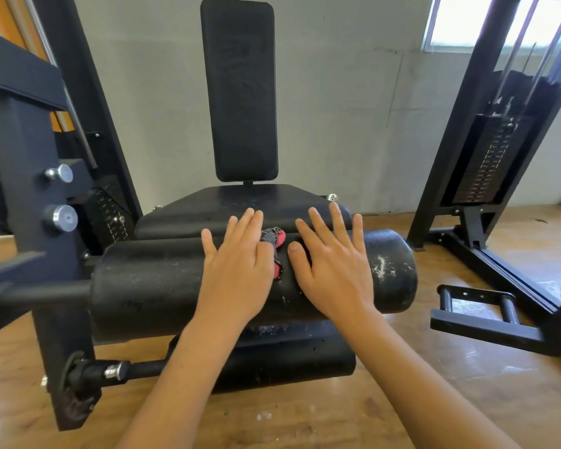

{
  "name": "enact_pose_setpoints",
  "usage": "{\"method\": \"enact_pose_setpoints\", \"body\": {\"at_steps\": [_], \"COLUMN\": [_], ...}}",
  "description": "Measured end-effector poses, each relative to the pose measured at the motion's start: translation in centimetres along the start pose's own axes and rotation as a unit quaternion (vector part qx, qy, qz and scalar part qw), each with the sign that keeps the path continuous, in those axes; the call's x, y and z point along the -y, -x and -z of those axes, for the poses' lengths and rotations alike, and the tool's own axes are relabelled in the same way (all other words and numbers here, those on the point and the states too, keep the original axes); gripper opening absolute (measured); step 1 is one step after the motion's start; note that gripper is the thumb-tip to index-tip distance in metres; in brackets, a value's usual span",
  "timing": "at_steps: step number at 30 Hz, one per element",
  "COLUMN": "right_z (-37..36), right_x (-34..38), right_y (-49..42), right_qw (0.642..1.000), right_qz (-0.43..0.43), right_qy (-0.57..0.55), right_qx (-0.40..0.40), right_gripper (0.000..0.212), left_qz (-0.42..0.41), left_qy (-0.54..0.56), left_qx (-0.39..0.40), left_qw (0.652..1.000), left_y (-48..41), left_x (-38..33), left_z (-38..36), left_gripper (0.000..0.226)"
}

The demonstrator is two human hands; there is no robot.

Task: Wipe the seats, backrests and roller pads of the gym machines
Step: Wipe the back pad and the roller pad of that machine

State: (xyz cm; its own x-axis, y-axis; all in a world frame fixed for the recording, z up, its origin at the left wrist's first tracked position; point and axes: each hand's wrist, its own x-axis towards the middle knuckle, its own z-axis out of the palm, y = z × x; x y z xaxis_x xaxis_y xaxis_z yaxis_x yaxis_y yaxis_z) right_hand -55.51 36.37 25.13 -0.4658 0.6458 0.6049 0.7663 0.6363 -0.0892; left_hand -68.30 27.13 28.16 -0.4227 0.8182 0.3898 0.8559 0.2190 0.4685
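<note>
red cloth [277, 251] mostly hidden under left hand [237, 270]

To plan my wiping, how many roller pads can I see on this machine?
2. The upper roller pad lies under the left hand and right hand, in front of the seat. The lower roller pad sits below it, near the floor. More may be hidden.

Only a strip of the red-and-black cloth [276, 251] shows between the left hand [237, 273] and right hand [336, 270]; the weight-stack frame [460, 124] is cut off at the top edge.
</note>
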Motion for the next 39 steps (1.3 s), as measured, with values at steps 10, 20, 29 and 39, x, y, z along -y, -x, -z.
{"method": "enact_pose_setpoints", "body": {"at_steps": [10, 20, 29, 39], "right_z": [-0.1, 0.6, 1.2, 3.1], "right_x": [-0.1, -0.5, -1.1, 3.8], "right_y": [0.0, 0.4, 0.4, -0.5], "right_qw": [1.0, 0.988, 0.986, 0.965], "right_qz": [0.0, 0.015, 0.096, 0.087], "right_qy": [-0.021, -0.147, -0.132, -0.245], "right_qx": [-0.019, -0.047, 0.017, 0.028], "right_gripper": [0.064, 0.061, 0.054, 0.05], "left_qz": [-0.046, 0.008, -0.027, -0.05], "left_qy": [-0.032, 0.158, 0.103, -0.044], "left_qx": [-0.038, 0.031, -0.038, -0.086], "left_qw": [0.998, 0.987, 0.994, 0.994], "left_y": [0.5, 0.3, 2.0, 1.2], "left_x": [-1.3, -0.7, 2.7, 8.2], "left_z": [-1.5, 0.4, 3.3, 3.9], "left_gripper": [0.054, 0.077, 0.071, 0.033]}}
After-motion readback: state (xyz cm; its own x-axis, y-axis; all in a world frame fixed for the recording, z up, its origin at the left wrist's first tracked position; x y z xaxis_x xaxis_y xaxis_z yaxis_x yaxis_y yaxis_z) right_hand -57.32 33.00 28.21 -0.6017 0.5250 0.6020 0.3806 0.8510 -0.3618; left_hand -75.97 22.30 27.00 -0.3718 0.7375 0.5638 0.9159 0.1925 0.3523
